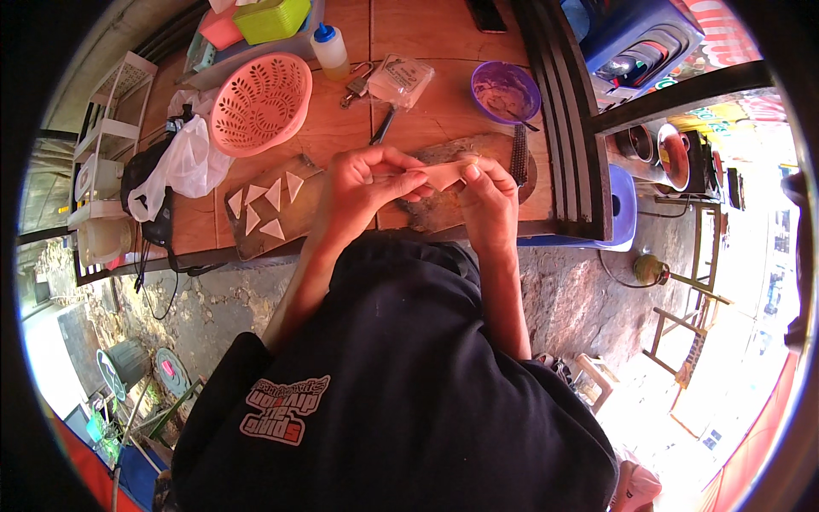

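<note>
Both hands hold a pale, thin dough wrapper (443, 177) in front of my body, above a worn wooden board (439, 218). My left hand (365, 181) pinches its left end between thumb and fingers. The right end is gripped by my right hand (490, 200), thumb on top. To the left, several pale triangular pieces (273, 194) lie on another wooden board (299, 222). A purple bowl (531, 102) with pinkish-brown paste and a spoon stands beyond my right hand. Farther back lies a plastic pack of square wrappers (401, 81).
A pink perforated basket (261, 102), a white plastic bag (192, 162) and a blue-capped squeeze bottle (331, 53) occupy the table's left side. A dark-handled utensil (382, 125) and a padlock (357, 90) lie near the middle. Dark slats (572, 128) border the right edge.
</note>
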Tool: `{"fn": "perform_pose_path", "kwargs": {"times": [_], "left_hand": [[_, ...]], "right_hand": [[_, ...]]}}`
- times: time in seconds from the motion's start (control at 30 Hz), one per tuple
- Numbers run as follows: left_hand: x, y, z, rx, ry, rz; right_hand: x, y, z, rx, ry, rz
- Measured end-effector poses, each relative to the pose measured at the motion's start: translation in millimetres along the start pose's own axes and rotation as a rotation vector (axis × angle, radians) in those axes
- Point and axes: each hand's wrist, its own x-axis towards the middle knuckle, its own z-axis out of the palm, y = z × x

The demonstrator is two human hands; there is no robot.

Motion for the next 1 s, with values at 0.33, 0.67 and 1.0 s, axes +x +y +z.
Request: {"fn": "perform_pose_path", "kwargs": {"times": [0.33, 0.67, 1.0], "left_hand": [[-1.1, 1.4, -2.3, 0.007, -0.036, -0.017], [1.6, 3.1, 1.1, -0.015, 0.024, -0.011], [13.0, 9.3, 10.8, 0.157, -0.071, 0.171]], "right_hand": [[0.8, -2.1, 0.2, 0.016, -0.008, -0.019], [-3.8, -20.1, 20.8, -0.425, -0.02, 0.083], [-9.1, -46.7, 37.7, -1.041, -0.201, -0.142]]}}
